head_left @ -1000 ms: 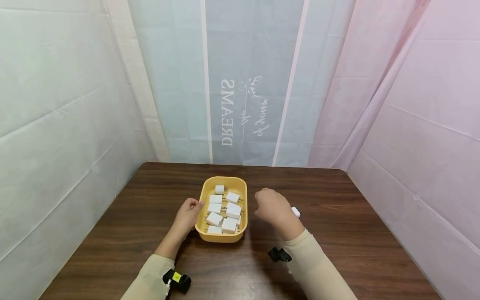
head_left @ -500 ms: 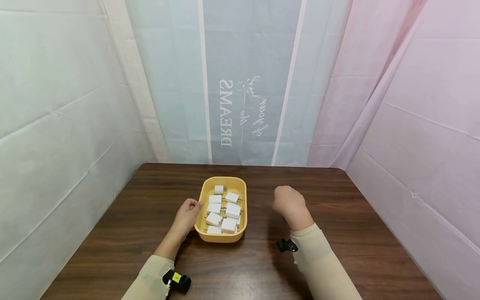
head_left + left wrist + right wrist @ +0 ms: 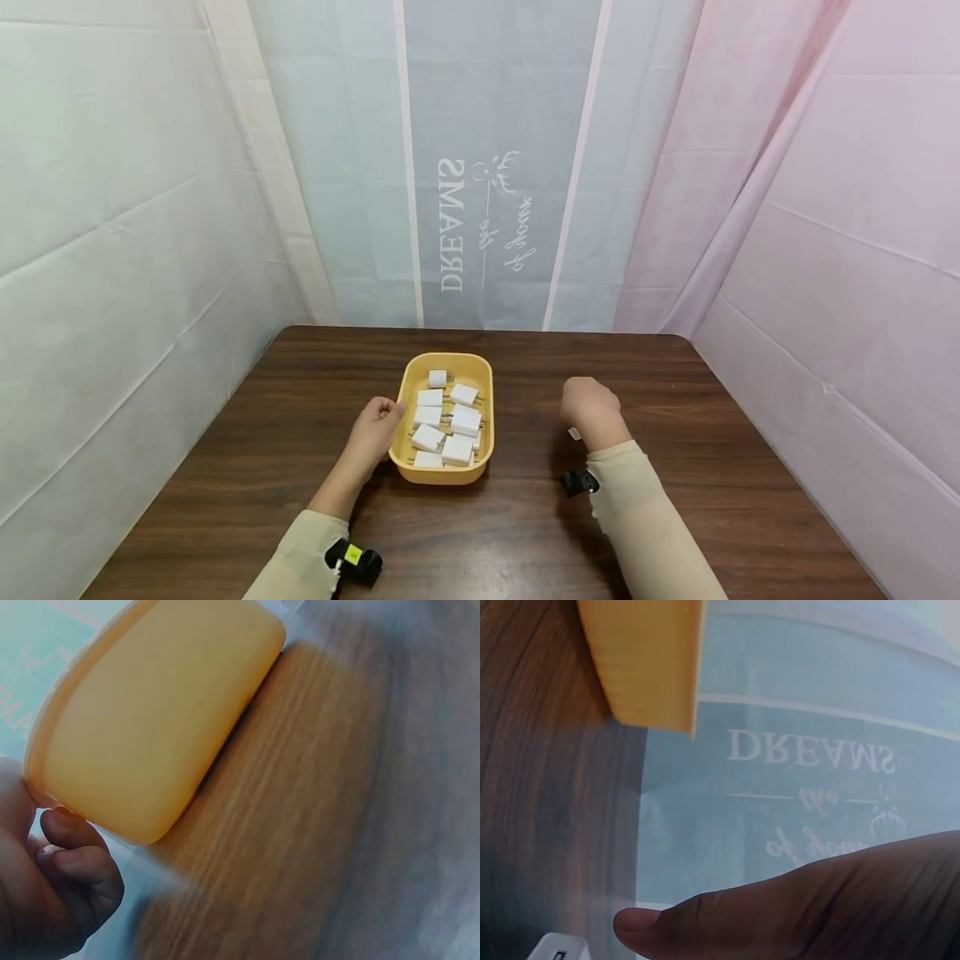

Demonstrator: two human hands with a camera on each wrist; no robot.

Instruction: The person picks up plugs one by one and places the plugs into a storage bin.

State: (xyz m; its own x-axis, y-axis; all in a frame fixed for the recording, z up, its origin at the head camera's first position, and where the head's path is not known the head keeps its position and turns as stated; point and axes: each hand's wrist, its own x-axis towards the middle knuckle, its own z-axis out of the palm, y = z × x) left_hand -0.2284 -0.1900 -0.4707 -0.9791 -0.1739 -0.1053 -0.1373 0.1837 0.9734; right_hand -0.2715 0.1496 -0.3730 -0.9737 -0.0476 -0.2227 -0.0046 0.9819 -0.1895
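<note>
A yellow plastic box (image 3: 486,454) holds several white phone chargers (image 3: 457,450), lying loose with their prongs pointing different ways. My left hand (image 3: 377,427) pinches the box's left rim; in the left wrist view the thumb reaches over the rim and the curled fingers (image 3: 79,866) lie below it. Right of the box, my right hand (image 3: 592,410) is low over the table, knuckles up, around a single white charger (image 3: 574,433) that shows under its near side. In the right wrist view that charger (image 3: 559,946) sits beside the thumb tip, port end showing; the other fingers are hidden.
The dark wooden table (image 3: 450,550) has its far edge against a grey-blue cloth (image 3: 510,100) with mirrored lettering. Pale cloth walls (image 3: 112,208) stand at both sides. A small black camera (image 3: 360,562) is strapped at each wrist.
My right hand has moved right, away from the box, onto the lone charger, which has shifted slightly left and turned. My left hand and the box have stayed put.
</note>
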